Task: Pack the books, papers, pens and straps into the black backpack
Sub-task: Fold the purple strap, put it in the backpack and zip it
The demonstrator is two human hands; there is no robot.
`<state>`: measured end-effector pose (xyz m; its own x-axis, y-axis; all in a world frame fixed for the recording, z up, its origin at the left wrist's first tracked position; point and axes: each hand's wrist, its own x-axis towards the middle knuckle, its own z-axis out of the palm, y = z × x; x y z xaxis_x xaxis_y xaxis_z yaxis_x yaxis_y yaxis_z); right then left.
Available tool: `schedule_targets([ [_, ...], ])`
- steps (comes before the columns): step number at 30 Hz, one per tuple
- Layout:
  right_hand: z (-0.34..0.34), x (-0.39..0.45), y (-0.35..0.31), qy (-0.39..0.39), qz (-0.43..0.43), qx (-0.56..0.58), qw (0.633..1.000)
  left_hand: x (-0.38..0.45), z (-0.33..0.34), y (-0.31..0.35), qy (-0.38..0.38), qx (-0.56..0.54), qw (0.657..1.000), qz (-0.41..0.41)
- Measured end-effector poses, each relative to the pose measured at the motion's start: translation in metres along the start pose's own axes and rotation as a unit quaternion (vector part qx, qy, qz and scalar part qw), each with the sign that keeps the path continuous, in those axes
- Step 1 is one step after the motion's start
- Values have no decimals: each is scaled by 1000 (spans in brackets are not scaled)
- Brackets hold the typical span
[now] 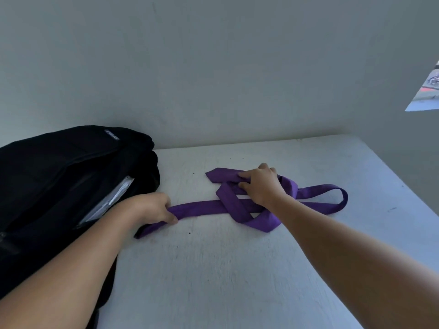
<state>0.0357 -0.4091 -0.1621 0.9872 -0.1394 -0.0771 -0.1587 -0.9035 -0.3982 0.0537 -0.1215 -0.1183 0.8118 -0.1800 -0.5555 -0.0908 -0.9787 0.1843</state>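
On the white table right of the open black backpack, papers already inside, we pinch the purple strap with our left hand and grip its tangled far loops with our right hand, packing still ahead.

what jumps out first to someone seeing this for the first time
A long purple fabric strap lies looped and crossed on the white table, mid-frame. Both hands grip it: the left hand pinches its near end, the right hand holds the far folds. A black fabric backpack sits at the left, white papers showing in its opening.
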Motion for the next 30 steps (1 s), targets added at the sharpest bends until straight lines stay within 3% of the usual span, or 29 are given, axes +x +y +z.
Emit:
schedule_targets([
  [3,4,-3,0,28,-2,24,999,-7,-1,1,54,-131,989,28],
  [6,0,-4,2,85,20,146,985,-20,-15,3,92,-363,927,13],
  [9,-17,-5,-6,176,29,226,958,-36,-40,7,111,-439,891,6],
  [13,-42,-5,-37,213,-10,266,940,-50,-62,29,99,-620,774,80],
  [17,-49,-11,-67,207,-90,357,907,-56,-65,56,54,-686,712,141],
  [20,-44,-21,-78,172,-130,377,901,-56,-64,70,-16,-764,622,170],
  [22,-43,-26,-79,148,-129,404,893,-56,-61,75,-49,-785,585,196],
  [24,-42,-29,-75,120,-113,441,882,-56,-56,81,-48,-779,588,212],
  [27,-39,-33,-72,39,-132,516,846,-55,-47,87,-20,-729,641,241],
  [30,-40,-36,-67,10,-127,567,814,-54,-43,86,8,-679,678,282],
])
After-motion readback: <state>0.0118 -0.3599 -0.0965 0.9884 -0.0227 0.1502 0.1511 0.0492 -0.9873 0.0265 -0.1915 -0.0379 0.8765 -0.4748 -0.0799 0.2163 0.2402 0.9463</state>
